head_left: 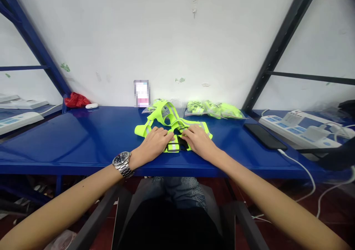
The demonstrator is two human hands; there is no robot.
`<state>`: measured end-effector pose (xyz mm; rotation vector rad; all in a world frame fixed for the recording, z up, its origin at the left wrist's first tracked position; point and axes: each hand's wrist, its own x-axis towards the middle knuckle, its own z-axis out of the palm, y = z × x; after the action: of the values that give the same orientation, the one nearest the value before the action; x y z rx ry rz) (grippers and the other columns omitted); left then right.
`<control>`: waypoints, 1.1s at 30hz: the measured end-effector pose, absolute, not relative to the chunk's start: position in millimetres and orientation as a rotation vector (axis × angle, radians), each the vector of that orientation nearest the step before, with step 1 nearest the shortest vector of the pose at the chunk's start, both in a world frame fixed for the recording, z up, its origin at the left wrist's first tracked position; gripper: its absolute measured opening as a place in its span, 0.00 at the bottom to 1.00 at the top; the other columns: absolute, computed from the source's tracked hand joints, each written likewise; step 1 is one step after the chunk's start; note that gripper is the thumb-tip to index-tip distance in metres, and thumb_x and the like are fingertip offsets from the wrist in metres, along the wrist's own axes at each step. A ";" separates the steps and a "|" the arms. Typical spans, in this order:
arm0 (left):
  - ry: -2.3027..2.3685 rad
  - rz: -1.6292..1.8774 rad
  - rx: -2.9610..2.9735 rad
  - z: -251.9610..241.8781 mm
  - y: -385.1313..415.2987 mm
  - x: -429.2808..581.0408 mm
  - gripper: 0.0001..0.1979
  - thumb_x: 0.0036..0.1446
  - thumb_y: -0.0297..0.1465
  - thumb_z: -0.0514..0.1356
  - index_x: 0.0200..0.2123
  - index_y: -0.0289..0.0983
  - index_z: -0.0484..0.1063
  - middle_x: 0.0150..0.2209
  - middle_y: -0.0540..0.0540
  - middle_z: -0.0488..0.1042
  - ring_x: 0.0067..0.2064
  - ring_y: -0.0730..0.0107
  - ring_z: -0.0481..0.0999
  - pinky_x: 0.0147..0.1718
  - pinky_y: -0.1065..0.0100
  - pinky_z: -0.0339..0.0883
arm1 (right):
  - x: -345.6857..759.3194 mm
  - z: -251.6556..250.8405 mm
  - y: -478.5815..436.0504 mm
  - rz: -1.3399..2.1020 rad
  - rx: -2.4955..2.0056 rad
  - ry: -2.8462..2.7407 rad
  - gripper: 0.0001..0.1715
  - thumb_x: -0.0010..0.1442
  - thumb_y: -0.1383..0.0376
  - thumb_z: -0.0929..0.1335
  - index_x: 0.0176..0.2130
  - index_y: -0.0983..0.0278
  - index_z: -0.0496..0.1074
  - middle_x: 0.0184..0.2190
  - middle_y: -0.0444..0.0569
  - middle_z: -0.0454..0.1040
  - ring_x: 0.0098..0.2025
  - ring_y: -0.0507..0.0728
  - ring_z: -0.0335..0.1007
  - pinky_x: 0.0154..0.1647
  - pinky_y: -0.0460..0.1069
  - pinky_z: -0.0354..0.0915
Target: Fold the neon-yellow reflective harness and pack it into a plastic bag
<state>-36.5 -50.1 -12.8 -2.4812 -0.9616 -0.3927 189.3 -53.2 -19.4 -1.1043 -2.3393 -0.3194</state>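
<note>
A neon-yellow reflective vest (159, 115) made of straps with grey stripes lies in loops on the blue table. My left hand (156, 143) is closed on its strap near the front, with a silver watch (122, 160) on the wrist. Opposite it, my right hand (200, 141) pinches the strap beside a black buckle (182, 143). The buckle sits between both hands, and fingers partly cover it, so I cannot tell whether it is fastened. A black-edged slider with a short strap end (173, 147) shows below my left fingertips.
Bagged yellow vests (213, 109) lie by the wall, right of centre. A phone with a blurred screen (142, 94) leans there. A black phone (264, 136) on a white cable lies right, near power strips (294, 131). Red cloth (76, 100) and a white case (91, 105) sit left.
</note>
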 end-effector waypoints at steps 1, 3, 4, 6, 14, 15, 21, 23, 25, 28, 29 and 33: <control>-0.964 -0.392 -2.510 -9.4 -54.2 -37.2 0.19 0.72 0.35 0.41 0.37 0.35 0.68 0.29 0.46 0.68 0.32 0.65 0.65 0.34 0.64 0.52 | 188.8 -19.7 -54.2 -0.308 -1.078 -2.361 0.17 0.70 0.63 0.60 0.37 0.66 0.74 0.34 0.55 0.70 0.38 0.59 0.62 0.41 0.53 0.60; -0.996 -0.369 -2.560 -2.6 -64.5 -37.7 0.22 0.72 0.37 0.40 0.37 0.35 0.69 0.28 0.46 0.70 0.31 0.66 0.67 0.34 0.63 0.53 | 189.7 -19.0 -57.3 -0.278 -1.040 -2.376 0.19 0.70 0.62 0.59 0.35 0.66 0.74 0.34 0.55 0.70 0.38 0.59 0.63 0.42 0.54 0.61; -1.010 -0.345 -2.569 0.3 -70.1 -37.3 0.23 0.72 0.40 0.40 0.37 0.35 0.69 0.29 0.46 0.71 0.32 0.65 0.68 0.35 0.63 0.54 | 191.4 -18.2 -59.5 -0.257 -1.023 -2.379 0.19 0.70 0.61 0.59 0.36 0.66 0.74 0.35 0.55 0.71 0.40 0.60 0.63 0.44 0.54 0.62; -1.012 -0.294 -2.536 4.0 -80.4 -34.7 0.26 0.69 0.48 0.43 0.40 0.34 0.70 0.32 0.42 0.73 0.34 0.61 0.69 0.36 0.61 0.55 | 197.0 -15.9 -64.3 -0.197 -0.976 -2.402 0.19 0.70 0.58 0.59 0.39 0.66 0.75 0.39 0.56 0.72 0.44 0.61 0.65 0.48 0.57 0.63; -1.008 -0.352 -2.631 1.6 -78.1 -32.1 0.24 0.69 0.46 0.45 0.38 0.33 0.70 0.37 0.39 0.70 0.39 0.58 0.67 0.37 0.62 0.58 | 219.1 -6.0 -67.6 -0.110 -0.914 -2.561 0.22 0.66 0.57 0.64 0.54 0.65 0.69 0.46 0.61 0.74 0.51 0.66 0.67 0.51 0.60 0.64; -1.051 -0.406 -2.706 2.4 -75.7 -34.4 0.24 0.69 0.46 0.45 0.37 0.33 0.70 0.35 0.41 0.70 0.38 0.60 0.68 0.37 0.63 0.58 | 218.4 -3.3 -66.6 -0.090 -0.953 -2.561 0.19 0.67 0.58 0.63 0.52 0.65 0.70 0.44 0.59 0.75 0.48 0.65 0.69 0.48 0.58 0.64; -1.496 -0.638 -2.874 4.8 -60.5 -43.8 0.20 0.70 0.45 0.43 0.46 0.36 0.64 0.24 0.52 0.65 0.25 0.67 0.66 0.28 0.67 0.55 | 203.3 15.9 -49.8 0.247 -1.170 -2.482 0.15 0.67 0.57 0.61 0.44 0.65 0.70 0.23 0.43 0.67 0.27 0.55 0.62 0.30 0.47 0.52; -1.544 -0.606 -2.767 -0.9 -53.0 -44.0 0.18 0.70 0.43 0.44 0.45 0.36 0.65 0.25 0.51 0.65 0.26 0.65 0.67 0.28 0.67 0.55 | 197.3 18.0 -37.7 0.395 -1.177 -2.470 0.18 0.67 0.56 0.61 0.35 0.65 0.70 0.22 0.42 0.64 0.25 0.52 0.59 0.27 0.46 0.50; -1.469 -0.594 -2.588 -8.3 -46.0 -44.1 0.16 0.70 0.40 0.46 0.43 0.36 0.67 0.30 0.46 0.67 0.32 0.62 0.68 0.32 0.65 0.57 | 192.0 17.1 -26.3 0.476 -1.221 -2.463 0.22 0.67 0.54 0.61 0.30 0.65 0.71 0.21 0.42 0.63 0.24 0.52 0.58 0.27 0.46 0.50; -1.189 -0.574 -2.451 -15.5 -42.3 -45.5 0.12 0.69 0.31 0.47 0.44 0.37 0.69 0.38 0.41 0.68 0.38 0.61 0.67 0.36 0.63 0.58 | 186.8 11.4 -18.1 0.316 -1.252 -2.453 0.20 0.65 0.52 0.65 0.33 0.65 0.74 0.23 0.45 0.66 0.29 0.55 0.64 0.31 0.48 0.55; -1.099 -0.530 -2.467 -15.8 -43.7 -46.1 0.12 0.69 0.29 0.46 0.44 0.37 0.69 0.38 0.41 0.69 0.37 0.62 0.67 0.36 0.63 0.58 | 185.8 8.7 -18.3 0.188 -1.227 -2.432 0.18 0.64 0.53 0.66 0.36 0.65 0.75 0.27 0.48 0.69 0.33 0.57 0.66 0.34 0.48 0.57; -0.982 -0.384 -2.538 -8.3 -59.6 -47.4 0.18 0.71 0.37 0.45 0.36 0.34 0.68 0.32 0.43 0.70 0.35 0.62 0.68 0.36 0.63 0.60 | 187.0 -3.6 -31.7 -0.224 -1.041 -2.385 0.12 0.66 0.59 0.65 0.39 0.66 0.73 0.36 0.55 0.70 0.42 0.60 0.65 0.44 0.53 0.61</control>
<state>-47.4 -59.6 -8.3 -2.5380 -0.9822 -0.3843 187.0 -31.7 -3.6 -1.0414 -2.3853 -0.2237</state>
